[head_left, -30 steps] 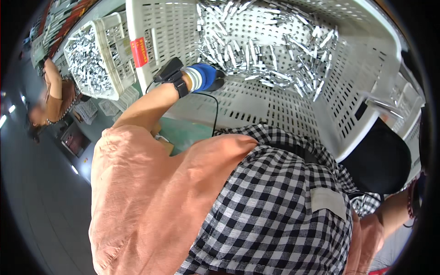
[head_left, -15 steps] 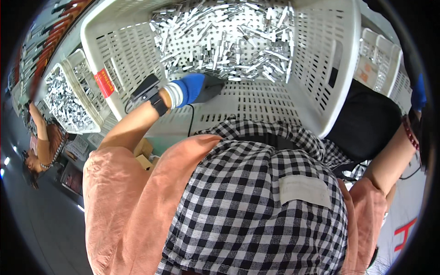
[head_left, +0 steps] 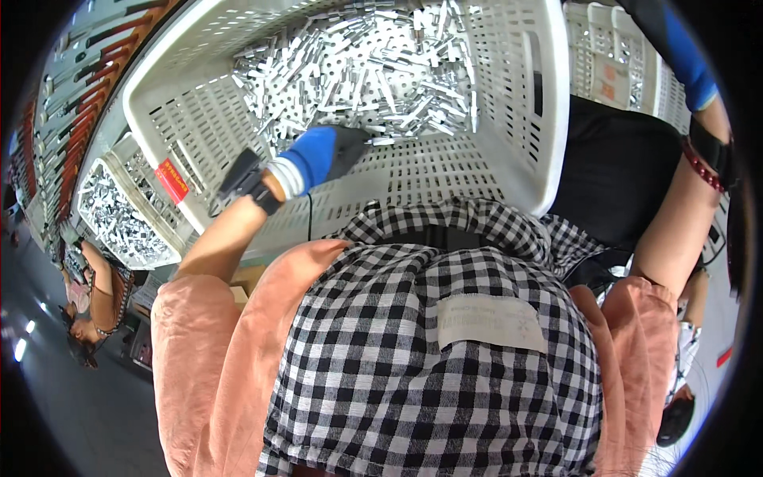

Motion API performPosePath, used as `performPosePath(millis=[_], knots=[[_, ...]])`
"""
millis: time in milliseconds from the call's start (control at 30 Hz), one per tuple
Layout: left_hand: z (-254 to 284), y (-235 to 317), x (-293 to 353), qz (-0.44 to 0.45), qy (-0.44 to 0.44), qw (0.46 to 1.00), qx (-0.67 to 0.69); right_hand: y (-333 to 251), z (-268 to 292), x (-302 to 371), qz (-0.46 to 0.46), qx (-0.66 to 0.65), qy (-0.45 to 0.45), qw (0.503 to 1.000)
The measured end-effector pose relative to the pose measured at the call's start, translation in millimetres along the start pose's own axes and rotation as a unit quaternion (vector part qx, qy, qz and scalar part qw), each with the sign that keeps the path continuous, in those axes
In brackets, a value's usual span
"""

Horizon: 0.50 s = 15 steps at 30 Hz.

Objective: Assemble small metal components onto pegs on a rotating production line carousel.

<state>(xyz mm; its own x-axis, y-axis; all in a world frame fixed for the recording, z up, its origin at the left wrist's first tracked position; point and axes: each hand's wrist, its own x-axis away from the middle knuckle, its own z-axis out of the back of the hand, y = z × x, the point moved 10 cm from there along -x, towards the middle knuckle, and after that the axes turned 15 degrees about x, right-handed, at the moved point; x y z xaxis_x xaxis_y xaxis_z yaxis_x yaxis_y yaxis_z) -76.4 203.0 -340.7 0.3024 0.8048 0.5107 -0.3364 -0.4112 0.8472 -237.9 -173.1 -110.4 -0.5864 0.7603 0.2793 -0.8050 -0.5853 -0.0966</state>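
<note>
My left hand (head_left: pixel 326 153), in a blue glove with a dark grey palm and fingers, reaches into a large white slotted crate (head_left: pixel 445 171). It hovers over or touches the near edge of a loose layer of small silvery metal parts (head_left: pixel 358 75) on the crate's floor. Its fingers merge into one dark shape, so their pose and anything held cannot be made out. My right hand (head_left: pixel 687 60), gloved in blue, is raised beyond the crate at the upper right. The dark picture rim hides its fingers.
A smaller white basket (head_left: pixel 127 211) of metal parts stands left of the crate; another white basket (head_left: pixel 612 60) is at the right. A black bundle (head_left: pixel 608 163) lies against the crate's right side. Two co-workers (head_left: pixel 107 290) are at the far left, another person (head_left: pixel 683 389) lower right.
The view has shifted, so the crate sits farther left. My left hand remains by the near edge of the parts. My right hand has moved up and more of its glove shows.
</note>
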Motion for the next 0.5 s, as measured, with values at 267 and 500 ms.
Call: performPosePath(millis=[267,500], knots=[[-36,5,-48,-0.121,0.026,0.965,-0.230,-6,-40,-2,0.112,-0.068,-0.035,0.991],[105,266,-24,-0.374,0.174,0.902,-0.131,3,-2,6,0.062,-0.032,-0.020,0.997]])
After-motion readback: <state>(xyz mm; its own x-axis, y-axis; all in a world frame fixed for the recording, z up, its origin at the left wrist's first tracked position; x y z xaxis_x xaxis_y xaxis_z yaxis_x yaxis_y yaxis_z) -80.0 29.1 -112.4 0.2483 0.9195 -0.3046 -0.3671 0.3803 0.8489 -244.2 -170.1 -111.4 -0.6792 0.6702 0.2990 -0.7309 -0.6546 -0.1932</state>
